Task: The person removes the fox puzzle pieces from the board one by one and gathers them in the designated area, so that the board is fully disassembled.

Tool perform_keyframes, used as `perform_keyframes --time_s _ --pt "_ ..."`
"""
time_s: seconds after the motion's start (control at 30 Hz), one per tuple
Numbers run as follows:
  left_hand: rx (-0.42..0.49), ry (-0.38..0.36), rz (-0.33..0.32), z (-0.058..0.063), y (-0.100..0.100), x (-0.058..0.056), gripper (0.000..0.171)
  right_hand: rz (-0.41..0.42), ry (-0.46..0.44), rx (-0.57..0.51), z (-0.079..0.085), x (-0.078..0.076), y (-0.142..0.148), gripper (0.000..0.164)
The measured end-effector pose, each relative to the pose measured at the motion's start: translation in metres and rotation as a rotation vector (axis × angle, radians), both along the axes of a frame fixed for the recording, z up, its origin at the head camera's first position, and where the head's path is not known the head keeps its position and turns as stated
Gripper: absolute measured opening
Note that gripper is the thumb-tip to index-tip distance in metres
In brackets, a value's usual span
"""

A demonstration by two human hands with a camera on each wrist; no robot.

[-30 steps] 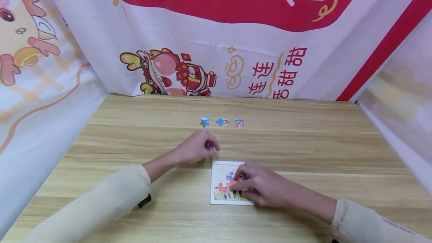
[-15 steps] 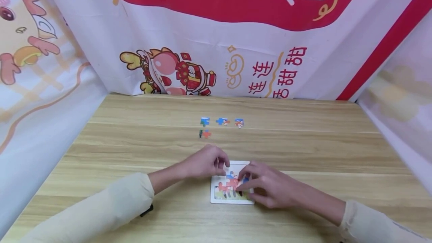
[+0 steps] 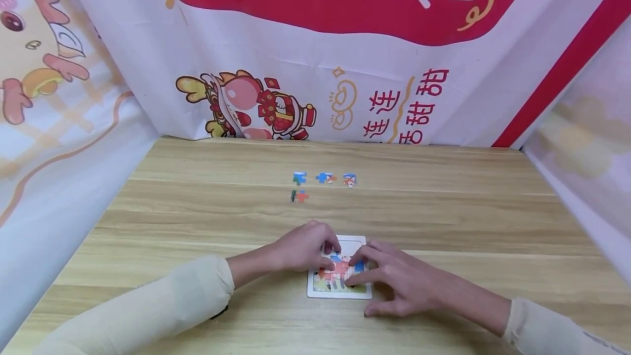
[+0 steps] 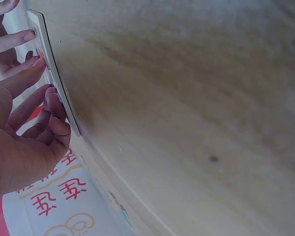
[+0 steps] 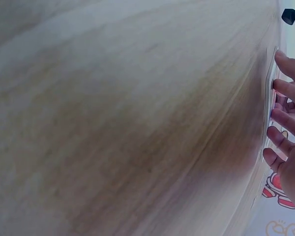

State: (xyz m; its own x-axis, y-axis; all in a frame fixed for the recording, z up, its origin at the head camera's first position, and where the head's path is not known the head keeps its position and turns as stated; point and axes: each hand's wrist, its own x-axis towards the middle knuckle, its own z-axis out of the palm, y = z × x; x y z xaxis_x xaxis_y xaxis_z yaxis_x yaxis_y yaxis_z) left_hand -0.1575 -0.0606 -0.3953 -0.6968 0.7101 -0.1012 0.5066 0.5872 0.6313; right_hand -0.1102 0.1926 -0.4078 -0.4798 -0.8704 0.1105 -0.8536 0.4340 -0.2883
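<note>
A white puzzle tray (image 3: 337, 293) lies flat on the table, holding a partly assembled picture in red, blue and yellow-green (image 3: 340, 270). My left hand (image 3: 303, 246) reaches over its left side. Thumb and forefinger curl inward there and pinch a puzzle piece, mostly hidden by the fingers. From the right, my right hand (image 3: 404, 281) spreads over the tray, its extended fingers resting on the joined pieces and the thumb apart, near the lower right corner. In the left wrist view the left hand (image 4: 27, 123) bends at the tray's edge (image 4: 59, 83).
Beyond the tray lie several loose jigsaw pieces: a blue-green one (image 3: 299, 178), a blue and orange one (image 3: 325, 178), another with an orange animal (image 3: 349, 179), and a red and dark green one (image 3: 299, 196). Printed curtains (image 3: 315, 59) enclose the wooden tabletop (image 3: 443, 207).
My left hand has come from beside the loose pieces toward me and right, onto the tray, uncovering the red and green piece. My right hand stays over the tray, its thumb now farther out.
</note>
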Motion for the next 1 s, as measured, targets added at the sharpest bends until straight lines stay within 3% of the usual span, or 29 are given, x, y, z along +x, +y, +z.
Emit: perform_keyframes --time_s 0.57,1.0 --pt "0.056 -0.087 0.035 -0.0023 0.0009 -0.0025 0.019 0.023 0.041 -0.073 -0.0047 0.0007 0.0009 0.043" --pt "0.118 -0.123 0.003 -0.0022 -0.0002 -0.0067 0.025 -0.011 0.002 -0.039 -0.0045 0.0013 0.0006 0.043"
